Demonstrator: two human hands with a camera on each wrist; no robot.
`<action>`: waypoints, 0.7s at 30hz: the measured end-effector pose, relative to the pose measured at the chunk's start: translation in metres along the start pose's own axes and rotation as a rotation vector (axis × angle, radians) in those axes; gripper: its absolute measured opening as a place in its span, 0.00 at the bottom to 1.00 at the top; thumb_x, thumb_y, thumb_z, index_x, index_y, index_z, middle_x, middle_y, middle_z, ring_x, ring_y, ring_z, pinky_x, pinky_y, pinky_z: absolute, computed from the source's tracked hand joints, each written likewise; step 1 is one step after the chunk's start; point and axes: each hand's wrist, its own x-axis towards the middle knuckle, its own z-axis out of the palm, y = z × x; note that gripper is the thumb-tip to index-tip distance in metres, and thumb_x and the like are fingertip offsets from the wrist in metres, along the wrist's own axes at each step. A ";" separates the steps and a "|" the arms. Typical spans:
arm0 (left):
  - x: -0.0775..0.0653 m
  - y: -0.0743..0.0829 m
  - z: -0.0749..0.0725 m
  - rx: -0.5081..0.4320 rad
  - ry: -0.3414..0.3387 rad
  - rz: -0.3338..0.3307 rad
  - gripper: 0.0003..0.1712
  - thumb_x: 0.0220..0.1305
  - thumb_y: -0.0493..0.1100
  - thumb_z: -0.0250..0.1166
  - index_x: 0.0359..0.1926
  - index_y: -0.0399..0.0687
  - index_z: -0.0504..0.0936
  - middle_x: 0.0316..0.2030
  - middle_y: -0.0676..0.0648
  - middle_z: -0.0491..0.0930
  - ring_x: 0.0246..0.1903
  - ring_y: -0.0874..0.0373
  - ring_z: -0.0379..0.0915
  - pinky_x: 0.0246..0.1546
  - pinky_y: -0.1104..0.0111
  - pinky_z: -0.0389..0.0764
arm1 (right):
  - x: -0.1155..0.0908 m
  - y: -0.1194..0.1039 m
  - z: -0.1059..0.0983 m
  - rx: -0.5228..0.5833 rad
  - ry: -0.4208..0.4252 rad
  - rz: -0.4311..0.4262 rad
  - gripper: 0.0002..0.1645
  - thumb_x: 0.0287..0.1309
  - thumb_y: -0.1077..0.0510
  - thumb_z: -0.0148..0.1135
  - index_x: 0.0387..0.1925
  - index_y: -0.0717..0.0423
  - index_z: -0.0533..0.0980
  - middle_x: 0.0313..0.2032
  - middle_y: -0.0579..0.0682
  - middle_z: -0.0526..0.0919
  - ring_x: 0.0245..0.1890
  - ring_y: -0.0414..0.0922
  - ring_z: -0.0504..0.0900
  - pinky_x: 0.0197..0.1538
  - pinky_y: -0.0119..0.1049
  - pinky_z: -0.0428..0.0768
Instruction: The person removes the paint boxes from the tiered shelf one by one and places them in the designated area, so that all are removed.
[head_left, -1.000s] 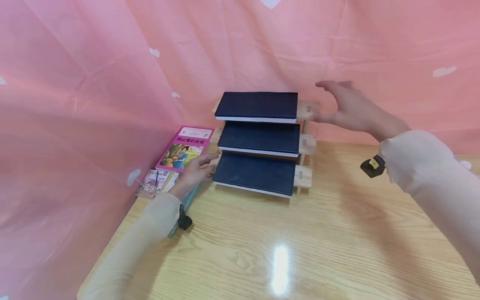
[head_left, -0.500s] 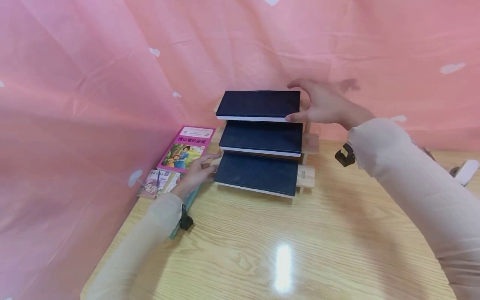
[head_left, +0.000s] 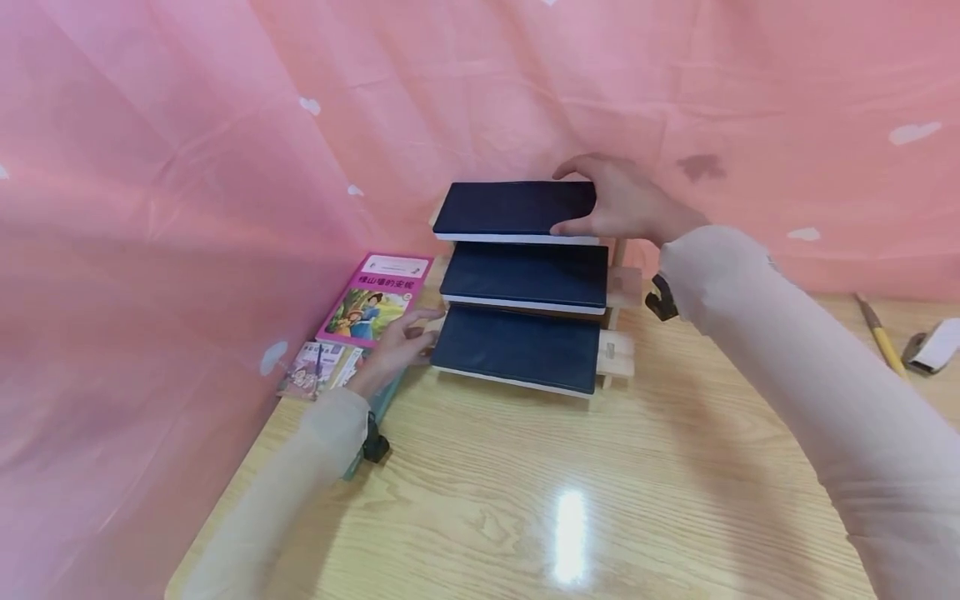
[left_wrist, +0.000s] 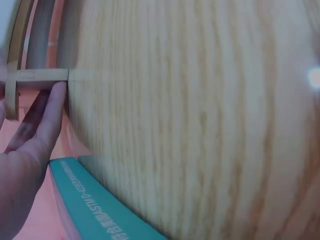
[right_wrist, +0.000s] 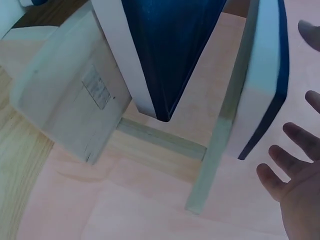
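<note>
Three dark blue notebooks with white page edges lie one above another on a tiered wooden rack (head_left: 615,354): the top notebook (head_left: 517,207), the middle notebook (head_left: 525,273) and the bottom notebook (head_left: 517,346). My right hand (head_left: 618,200) spans the right end of the top one, thumb along the front edge, fingers toward the back. In the right wrist view its fingers (right_wrist: 292,145) are spread beside that notebook. At the rack's lower left end, my left hand (head_left: 393,350) grips the wood; the left wrist view shows a fingertip against the wooden bar (left_wrist: 42,75).
Left of the rack lie a pink-bordered picture book (head_left: 375,300), a small booklet (head_left: 311,371) and a teal book (left_wrist: 100,205) partly under the left arm. A yellow-handled tool (head_left: 881,333) and a white object (head_left: 936,346) lie far right. Pink cloth (head_left: 480,83) hangs behind.
My right hand has moved left from beside the rack to over the right end of the top notebook. The left hand stays at the rack's lower left end.
</note>
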 end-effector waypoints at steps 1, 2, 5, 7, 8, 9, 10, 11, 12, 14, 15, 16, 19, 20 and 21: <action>0.000 0.001 0.000 0.003 0.003 -0.004 0.21 0.62 0.39 0.57 0.55 0.60 0.73 0.42 0.41 0.79 0.36 0.51 0.79 0.37 0.60 0.81 | 0.001 0.001 0.001 0.004 -0.001 0.002 0.49 0.37 0.32 0.66 0.59 0.51 0.65 0.60 0.51 0.66 0.60 0.51 0.61 0.62 0.53 0.61; 0.000 0.001 0.000 0.004 0.005 -0.001 0.21 0.62 0.38 0.57 0.55 0.59 0.73 0.44 0.43 0.78 0.36 0.51 0.78 0.37 0.60 0.81 | 0.002 0.002 0.001 0.010 -0.001 0.004 0.49 0.36 0.32 0.66 0.58 0.51 0.65 0.60 0.51 0.66 0.59 0.51 0.62 0.61 0.53 0.61; 0.001 0.005 0.002 0.004 0.002 0.018 0.20 0.62 0.37 0.56 0.55 0.58 0.73 0.47 0.43 0.76 0.37 0.51 0.78 0.36 0.60 0.81 | 0.004 0.006 0.002 0.007 -0.002 0.011 0.50 0.33 0.30 0.67 0.57 0.51 0.66 0.59 0.51 0.68 0.57 0.50 0.63 0.61 0.51 0.62; 0.001 0.006 0.003 -0.005 -0.005 0.029 0.20 0.62 0.35 0.55 0.54 0.57 0.74 0.47 0.42 0.75 0.37 0.50 0.78 0.36 0.60 0.81 | 0.005 0.008 0.003 0.004 -0.012 0.007 0.50 0.31 0.30 0.67 0.55 0.51 0.67 0.58 0.52 0.68 0.56 0.50 0.64 0.61 0.50 0.62; 0.001 0.007 0.004 -0.010 -0.010 0.032 0.20 0.62 0.35 0.55 0.54 0.57 0.74 0.48 0.42 0.74 0.37 0.50 0.78 0.36 0.60 0.81 | 0.005 0.010 0.004 0.003 -0.018 0.002 0.50 0.30 0.29 0.67 0.55 0.52 0.67 0.57 0.52 0.69 0.55 0.49 0.64 0.61 0.48 0.62; 0.001 0.007 0.005 -0.012 -0.012 0.028 0.20 0.62 0.35 0.54 0.53 0.57 0.74 0.46 0.41 0.75 0.36 0.50 0.78 0.35 0.60 0.81 | 0.006 0.011 0.005 0.002 -0.024 -0.001 0.50 0.30 0.29 0.67 0.54 0.52 0.67 0.57 0.52 0.69 0.55 0.49 0.64 0.61 0.48 0.62; 0.000 0.007 0.005 -0.020 -0.014 0.025 0.20 0.62 0.34 0.54 0.54 0.56 0.74 0.45 0.40 0.75 0.36 0.50 0.78 0.36 0.60 0.81 | 0.006 0.012 0.007 0.002 -0.028 -0.007 0.49 0.31 0.29 0.67 0.54 0.52 0.67 0.57 0.52 0.69 0.55 0.49 0.64 0.61 0.47 0.62; 0.000 0.007 0.005 -0.016 -0.014 0.016 0.20 0.62 0.34 0.54 0.53 0.57 0.74 0.45 0.40 0.75 0.37 0.51 0.78 0.36 0.60 0.81 | 0.007 0.012 0.008 0.005 -0.030 -0.012 0.48 0.31 0.30 0.67 0.53 0.52 0.68 0.57 0.52 0.69 0.55 0.48 0.64 0.61 0.46 0.62; -0.001 0.007 0.004 -0.013 -0.013 0.007 0.20 0.62 0.35 0.55 0.53 0.58 0.74 0.44 0.40 0.76 0.37 0.51 0.78 0.36 0.60 0.81 | 0.007 0.012 0.010 0.006 -0.032 -0.016 0.48 0.31 0.30 0.67 0.52 0.52 0.68 0.56 0.52 0.69 0.55 0.48 0.64 0.61 0.46 0.62; -0.004 0.006 0.002 -0.004 -0.012 0.003 0.21 0.62 0.35 0.55 0.54 0.59 0.74 0.45 0.41 0.75 0.38 0.51 0.78 0.37 0.60 0.81 | 0.009 0.012 0.013 -0.002 -0.036 -0.018 0.46 0.32 0.31 0.67 0.52 0.51 0.69 0.56 0.51 0.70 0.54 0.48 0.64 0.61 0.46 0.62; -0.006 0.006 0.001 0.004 -0.008 0.002 0.21 0.62 0.35 0.55 0.54 0.59 0.74 0.46 0.42 0.75 0.39 0.51 0.77 0.37 0.60 0.81 | 0.010 0.010 0.015 -0.006 -0.039 -0.017 0.45 0.33 0.31 0.68 0.52 0.50 0.68 0.56 0.51 0.69 0.54 0.48 0.64 0.61 0.46 0.61; -0.007 0.006 0.000 0.011 -0.004 0.001 0.21 0.62 0.36 0.55 0.54 0.59 0.73 0.47 0.43 0.74 0.40 0.51 0.77 0.37 0.60 0.81 | 0.012 0.009 0.016 -0.012 -0.040 -0.018 0.44 0.33 0.32 0.68 0.51 0.50 0.68 0.56 0.51 0.69 0.54 0.48 0.64 0.61 0.47 0.61; -0.012 0.006 -0.004 0.031 0.013 -0.007 0.21 0.62 0.36 0.54 0.55 0.58 0.73 0.49 0.43 0.73 0.41 0.50 0.77 0.37 0.61 0.81 | 0.015 0.006 0.019 -0.028 -0.065 -0.017 0.41 0.36 0.36 0.68 0.52 0.48 0.66 0.57 0.53 0.68 0.55 0.51 0.61 0.62 0.50 0.57; -0.013 0.007 -0.005 0.036 0.017 -0.009 0.21 0.63 0.36 0.54 0.55 0.58 0.73 0.50 0.44 0.72 0.42 0.49 0.76 0.37 0.61 0.81 | 0.015 0.005 0.019 -0.028 -0.071 -0.017 0.41 0.37 0.38 0.69 0.52 0.48 0.65 0.58 0.53 0.67 0.56 0.52 0.60 0.61 0.51 0.57; -0.014 0.007 -0.005 0.035 0.021 -0.013 0.20 0.63 0.36 0.54 0.54 0.58 0.74 0.51 0.46 0.71 0.43 0.49 0.75 0.37 0.61 0.81 | 0.015 0.005 0.020 -0.021 -0.082 -0.006 0.40 0.37 0.39 0.69 0.52 0.47 0.64 0.58 0.53 0.66 0.56 0.53 0.58 0.61 0.53 0.55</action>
